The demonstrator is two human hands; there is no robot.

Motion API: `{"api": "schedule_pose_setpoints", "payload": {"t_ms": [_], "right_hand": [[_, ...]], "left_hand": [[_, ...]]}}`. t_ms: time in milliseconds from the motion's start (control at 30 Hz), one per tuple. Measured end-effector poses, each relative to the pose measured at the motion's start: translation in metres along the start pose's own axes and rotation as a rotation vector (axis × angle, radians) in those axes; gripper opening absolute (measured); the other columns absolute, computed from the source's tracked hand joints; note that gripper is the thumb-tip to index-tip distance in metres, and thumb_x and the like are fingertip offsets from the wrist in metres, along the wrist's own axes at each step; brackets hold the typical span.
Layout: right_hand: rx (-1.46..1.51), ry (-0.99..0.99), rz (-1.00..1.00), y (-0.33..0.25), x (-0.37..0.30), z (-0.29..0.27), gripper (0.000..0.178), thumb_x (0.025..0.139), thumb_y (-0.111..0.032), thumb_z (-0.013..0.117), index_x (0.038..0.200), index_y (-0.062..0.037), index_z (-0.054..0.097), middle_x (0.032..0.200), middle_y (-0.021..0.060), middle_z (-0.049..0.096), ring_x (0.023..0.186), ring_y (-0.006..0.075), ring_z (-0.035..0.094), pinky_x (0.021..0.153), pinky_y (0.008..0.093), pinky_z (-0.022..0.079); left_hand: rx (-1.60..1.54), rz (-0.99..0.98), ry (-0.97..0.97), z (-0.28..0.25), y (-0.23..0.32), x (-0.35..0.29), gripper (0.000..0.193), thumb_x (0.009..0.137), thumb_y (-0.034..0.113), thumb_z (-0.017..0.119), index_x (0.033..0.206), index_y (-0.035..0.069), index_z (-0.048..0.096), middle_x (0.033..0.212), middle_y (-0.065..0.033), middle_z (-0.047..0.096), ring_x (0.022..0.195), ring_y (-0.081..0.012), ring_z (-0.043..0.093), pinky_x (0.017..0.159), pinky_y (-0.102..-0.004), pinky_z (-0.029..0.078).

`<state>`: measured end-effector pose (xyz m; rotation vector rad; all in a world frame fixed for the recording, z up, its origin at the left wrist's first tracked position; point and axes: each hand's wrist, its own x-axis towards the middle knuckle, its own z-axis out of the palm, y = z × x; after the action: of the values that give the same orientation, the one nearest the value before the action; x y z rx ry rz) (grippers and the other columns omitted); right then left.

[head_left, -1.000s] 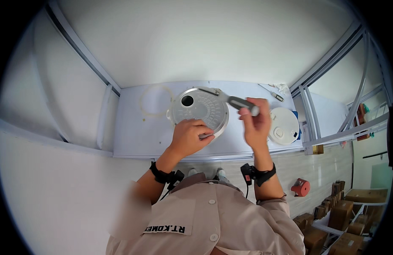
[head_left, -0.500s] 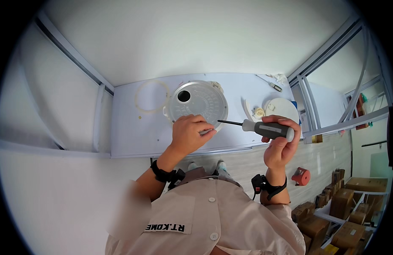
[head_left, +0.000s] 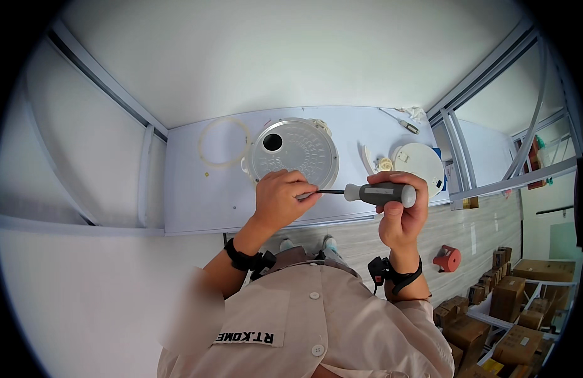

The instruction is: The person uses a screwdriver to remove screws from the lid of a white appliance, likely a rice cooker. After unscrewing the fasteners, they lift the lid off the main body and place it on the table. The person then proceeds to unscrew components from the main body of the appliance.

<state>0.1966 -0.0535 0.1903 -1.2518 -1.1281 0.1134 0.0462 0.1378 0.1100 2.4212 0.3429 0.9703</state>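
A person holds a gray-handled screwdriver (head_left: pixel 384 194) level beside the near edge of a round metal lid (head_left: pixel 296 162) on a pale desk (head_left: pixel 197 201). The right hand (head_left: pixel 401 211), right of the lid and nearer the wearer, grips the handle with its fingers curled around it; the shaft runs left from them toward the lid's near edge, its tip at the fingertips of the left hand (head_left: pixel 280 203). That hand rests at the same edge of the lid, thumb and forefinger brought near each other; whether they are closed on something small cannot be told. Left of the lid lies a thin cream ring (head_left: pixel 202 146). To the lid's right are small cream parts (head_left: pixel 384 164), a round white cover (head_left: pixel 419 160) and a second screwdriver (head_left: pixel 408 126).
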Motion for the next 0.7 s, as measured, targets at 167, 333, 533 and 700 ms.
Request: {"api": "schedule_pose_setpoints", "payload": {"t_ms": [167, 333, 533, 700], "right_hand": [[-0.093, -0.022, -0.034, 0.001, 0.001, 0.0, 0.05, 0.103, -0.038, 0.074, 0.126, 0.0015, 0.053, 0.112, 0.0227, 0.076, 0.096, 0.0238, 0.075, 0.084, 0.034, 0.059], [-0.055, -0.018, -0.02, -0.003, 0.003, 0.003, 0.049, 0.102, -0.037, 0.074, 0.126, 0.0012, 0.053, 0.112, 0.0217, 0.076, 0.096, 0.0236, 0.075, 0.083, 0.0332, 0.059], [-0.057, -0.047, -0.023, -0.003, 0.007, 0.005, 0.049, 0.101, -0.034, 0.076, 0.126, 0.0007, 0.054, 0.112, 0.0207, 0.076, 0.096, 0.0227, 0.075, 0.083, 0.0327, 0.059], [-0.097, -0.02, -0.043, -0.006, 0.014, 0.012, 0.053, 0.091, -0.035, 0.088, 0.12, -0.0015, 0.059, 0.104, 0.0158, 0.078, 0.087, 0.0204, 0.075, 0.077, 0.0305, 0.059]], "left_hand": [[-0.008, 0.007, 0.014, 0.0, 0.0, 0.0, 0.012, 0.071, 0.021, 0.093, 0.077, 0.017, 0.083, 0.074, 0.0062, 0.07, 0.064, -0.0167, 0.065, 0.06, -0.0341, 0.05], [-0.006, 0.002, 0.008, -0.001, 0.001, 0.001, 0.012, 0.071, 0.022, 0.093, 0.077, 0.017, 0.083, 0.074, 0.0063, 0.069, 0.064, -0.0166, 0.065, 0.06, -0.0339, 0.05], [0.008, -0.004, 0.003, 0.0, 0.001, 0.0, 0.013, 0.07, 0.022, 0.093, 0.077, 0.017, 0.083, 0.073, 0.0065, 0.069, 0.065, -0.0166, 0.065, 0.06, -0.0342, 0.051], [0.005, -0.011, 0.003, 0.0, 0.001, 0.0, 0.013, 0.071, 0.022, 0.093, 0.077, 0.017, 0.083, 0.073, 0.0064, 0.07, 0.065, -0.0168, 0.066, 0.06, -0.0341, 0.051]]}}
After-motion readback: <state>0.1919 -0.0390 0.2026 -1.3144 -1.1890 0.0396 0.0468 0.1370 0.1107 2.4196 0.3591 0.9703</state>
